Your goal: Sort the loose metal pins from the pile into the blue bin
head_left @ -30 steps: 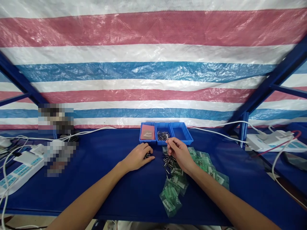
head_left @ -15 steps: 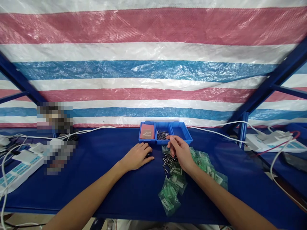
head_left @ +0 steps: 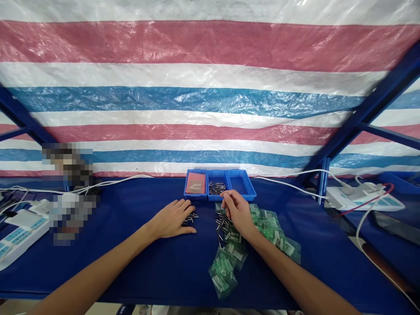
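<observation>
My left hand (head_left: 172, 218) lies palm down on the blue table with its fingers stretched out. Beside and partly under its fingertips is a small pile of dark metal pins (head_left: 191, 217). Above a larger heap of similar pins (head_left: 222, 225), my right hand (head_left: 236, 209) is held with thumb and fingers pinched together. Whatever is between those fingers is too small or hidden to make out. Just beyond it, the middle blue bin (head_left: 217, 197) holds more pins. Green clear bags (head_left: 223, 271) with white labels lie below and to the right of the heap.
Left of the middle bin, another blue bin (head_left: 187, 195) contains a pink card and a small bag. A third blue bin (head_left: 251, 195) stands at right. White power strips (head_left: 24, 236) with cables lie at both sides. A striped tarp (head_left: 210, 105) hangs behind the table.
The view has shifted a little, moving the scene leftward. My left hand has slid slightly left, uncovering more of the small pin pile. My right hand stays pinched near the middle bin.
</observation>
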A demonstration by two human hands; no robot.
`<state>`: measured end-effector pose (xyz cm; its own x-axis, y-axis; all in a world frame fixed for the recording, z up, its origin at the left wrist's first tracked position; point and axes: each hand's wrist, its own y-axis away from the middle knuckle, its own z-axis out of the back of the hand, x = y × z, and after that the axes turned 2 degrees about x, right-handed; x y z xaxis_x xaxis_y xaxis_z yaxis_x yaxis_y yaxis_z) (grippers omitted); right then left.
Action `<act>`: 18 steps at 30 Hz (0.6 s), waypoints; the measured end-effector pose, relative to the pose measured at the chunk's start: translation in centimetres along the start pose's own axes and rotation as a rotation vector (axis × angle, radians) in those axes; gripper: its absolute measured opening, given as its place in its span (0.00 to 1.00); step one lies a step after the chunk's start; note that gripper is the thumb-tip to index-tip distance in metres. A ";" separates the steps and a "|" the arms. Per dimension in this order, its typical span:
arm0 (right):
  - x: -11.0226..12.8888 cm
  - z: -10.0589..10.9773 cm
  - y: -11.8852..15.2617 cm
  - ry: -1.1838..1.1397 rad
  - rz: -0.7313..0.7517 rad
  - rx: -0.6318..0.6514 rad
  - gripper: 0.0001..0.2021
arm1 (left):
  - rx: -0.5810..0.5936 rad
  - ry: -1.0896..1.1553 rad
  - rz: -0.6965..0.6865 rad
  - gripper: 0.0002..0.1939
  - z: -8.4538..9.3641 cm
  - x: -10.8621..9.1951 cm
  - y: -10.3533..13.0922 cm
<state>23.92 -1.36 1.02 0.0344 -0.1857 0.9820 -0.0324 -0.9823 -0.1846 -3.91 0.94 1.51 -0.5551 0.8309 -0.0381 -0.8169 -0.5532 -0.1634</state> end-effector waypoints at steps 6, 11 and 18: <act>-0.4 0.3 0.4 0.153 0.015 0.040 0.18 | 0.025 0.077 0.109 0.22 -0.2 -0.3 0.1; -0.3 0.2 0.6 0.450 0.160 0.127 0.11 | 0.045 0.143 0.189 0.16 -0.5 -1.2 -0.5; -1.0 -0.1 0.9 0.783 0.370 0.376 0.04 | 0.048 0.150 0.147 0.12 -0.7 -2.0 -2.5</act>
<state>23.73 -2.09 -0.10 -0.5991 -0.5515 0.5805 0.4222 -0.8336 -0.3563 -0.63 0.73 1.33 -0.6422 0.7387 -0.2047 -0.7374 -0.6682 -0.0981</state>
